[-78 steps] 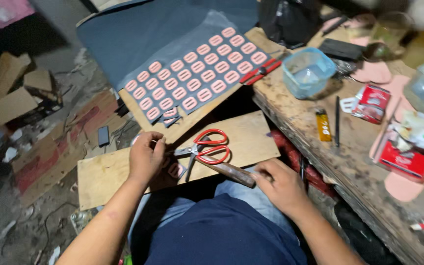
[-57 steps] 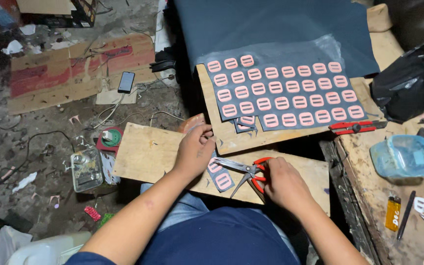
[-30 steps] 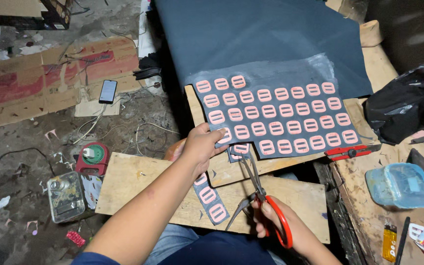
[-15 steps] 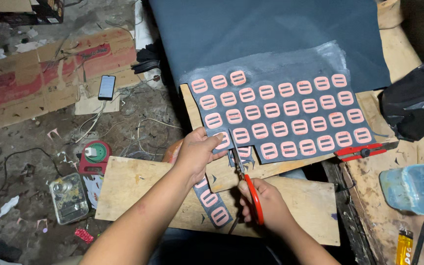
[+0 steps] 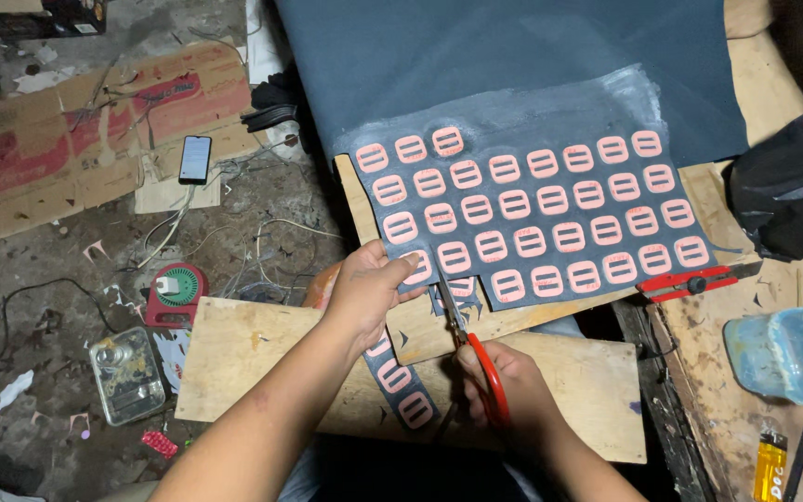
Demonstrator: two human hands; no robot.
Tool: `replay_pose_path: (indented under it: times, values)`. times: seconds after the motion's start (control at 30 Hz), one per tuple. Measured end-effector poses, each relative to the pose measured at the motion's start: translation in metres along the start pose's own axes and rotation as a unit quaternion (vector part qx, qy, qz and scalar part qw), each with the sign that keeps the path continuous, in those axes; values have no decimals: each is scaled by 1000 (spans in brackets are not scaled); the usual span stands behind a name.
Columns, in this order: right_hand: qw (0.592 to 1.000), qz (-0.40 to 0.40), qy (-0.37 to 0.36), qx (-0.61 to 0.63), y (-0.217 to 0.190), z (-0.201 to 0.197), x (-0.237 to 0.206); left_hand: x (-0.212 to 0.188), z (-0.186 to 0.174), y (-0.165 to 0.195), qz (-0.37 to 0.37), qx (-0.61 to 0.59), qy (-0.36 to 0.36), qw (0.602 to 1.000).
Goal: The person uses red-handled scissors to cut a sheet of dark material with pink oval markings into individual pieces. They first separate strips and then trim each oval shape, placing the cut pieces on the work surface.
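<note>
My right hand (image 5: 513, 386) has its grip closed on the red scissors (image 5: 476, 358), blades at the lower edge of the dark sheet (image 5: 532, 214). My left hand (image 5: 369, 293) pinches that sheet's corner, just left of the scissors.

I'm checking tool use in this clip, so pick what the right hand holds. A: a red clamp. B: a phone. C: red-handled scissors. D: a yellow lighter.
C: the right hand grips the red-handled scissors, blades pointing up at the lower edge of the dark sheet of pink buckle shapes, while the left hand holds that edge.
</note>
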State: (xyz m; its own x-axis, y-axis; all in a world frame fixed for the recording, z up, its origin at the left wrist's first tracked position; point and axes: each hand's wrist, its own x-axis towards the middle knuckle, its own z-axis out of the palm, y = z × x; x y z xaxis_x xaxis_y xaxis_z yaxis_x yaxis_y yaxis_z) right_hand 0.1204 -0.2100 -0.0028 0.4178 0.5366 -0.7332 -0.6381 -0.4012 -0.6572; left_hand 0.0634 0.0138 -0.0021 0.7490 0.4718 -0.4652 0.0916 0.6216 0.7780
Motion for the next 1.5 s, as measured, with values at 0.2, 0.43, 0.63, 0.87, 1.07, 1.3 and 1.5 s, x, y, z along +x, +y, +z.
replay_pose_path:
  times: [0.2,0.43,0.63,0.87,1.07,1.3,1.5]
  values:
    - [1000,9,-4,-23,-24,8,2,-3,0,3,5,25,-8,1000]
    - [1000,18,-8,-7,-37,21,8,-9,1,6,3,14,-22,1000]
    - [1000,4,0,-23,-30,15,8,-2,4,8,60,-76,-31,995]
    - [998,-9,-37,-41,-56,18,20,1,5,6,84,-56,-37,994]
    - [998,-36,-29,-46,-53,21,21,7,5,13,100,-79,-56,990]
    - [997,2,-12,-82,-73,14,13,6,15,14,121,-100,-63,986]
    - [997,-12,-11,-74,-84,27,22,-4,16,13,120,-89,-85,985]
